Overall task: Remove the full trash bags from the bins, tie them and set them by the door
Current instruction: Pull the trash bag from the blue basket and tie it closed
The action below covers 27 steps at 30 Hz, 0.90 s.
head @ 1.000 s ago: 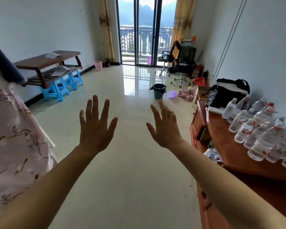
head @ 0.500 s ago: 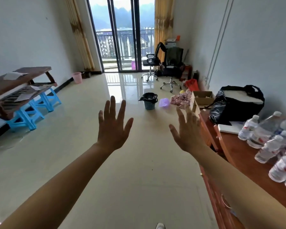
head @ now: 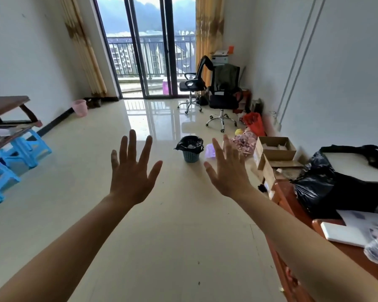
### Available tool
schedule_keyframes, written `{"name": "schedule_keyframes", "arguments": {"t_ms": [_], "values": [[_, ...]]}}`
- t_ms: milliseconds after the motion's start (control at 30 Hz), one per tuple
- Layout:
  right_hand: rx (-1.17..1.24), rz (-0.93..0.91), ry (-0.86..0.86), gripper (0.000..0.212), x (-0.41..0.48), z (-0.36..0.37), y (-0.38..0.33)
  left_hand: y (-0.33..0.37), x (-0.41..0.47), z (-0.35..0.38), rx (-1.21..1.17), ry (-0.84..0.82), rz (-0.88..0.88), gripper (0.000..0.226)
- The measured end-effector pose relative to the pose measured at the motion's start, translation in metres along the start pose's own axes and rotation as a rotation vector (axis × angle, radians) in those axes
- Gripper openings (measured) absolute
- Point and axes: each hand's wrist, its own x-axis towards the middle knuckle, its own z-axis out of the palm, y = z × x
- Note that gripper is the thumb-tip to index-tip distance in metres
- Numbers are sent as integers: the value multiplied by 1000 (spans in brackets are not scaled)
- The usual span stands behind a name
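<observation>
You're on the approach, left hand [head: 131, 173] and right hand [head: 229, 171] each with grip wide and empty; next, reach the blue bin [head: 190, 155] at centre and gather its black trash bag [head: 189, 142].

A sparsely furnished apartment room, high up. Sliding glass doors [head: 169, 51] at top centre give onto a railed balcony [head: 153, 57] facing housing blocks and hills, with yellow curtains [head: 208, 33] beside them. There are glossy floor tiles [head: 92, 171], two office chairs [head: 224, 92] at right centre, blue plastic stools [head: 20, 153] at left, and open cardboard boxes [head: 275, 147] along the right wall.
</observation>
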Motion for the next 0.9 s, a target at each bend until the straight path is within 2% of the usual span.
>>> {"name": "schedule_keyframes", "arguments": {"t_ms": [167, 367, 500, 700, 900], "values": [[-67, -46, -27, 74, 138, 88, 11, -75, 117, 86, -14, -9, -11, 74], [-84, 45, -94, 77, 300, 155, 38, -138, 285, 164, -3, -89, 59, 74], [-73, 118, -80, 76, 383, 187, 75, -149, 389, 222, -3, -170, 64, 75], [-109, 186, -133, 78, 507, 271, 162, -153, 531, 352, 38, -292, 95, 80], [-136, 251, -215, 78, 662, 332, 253, -158, 686, 449, 41, -378, 22, 89]]}}
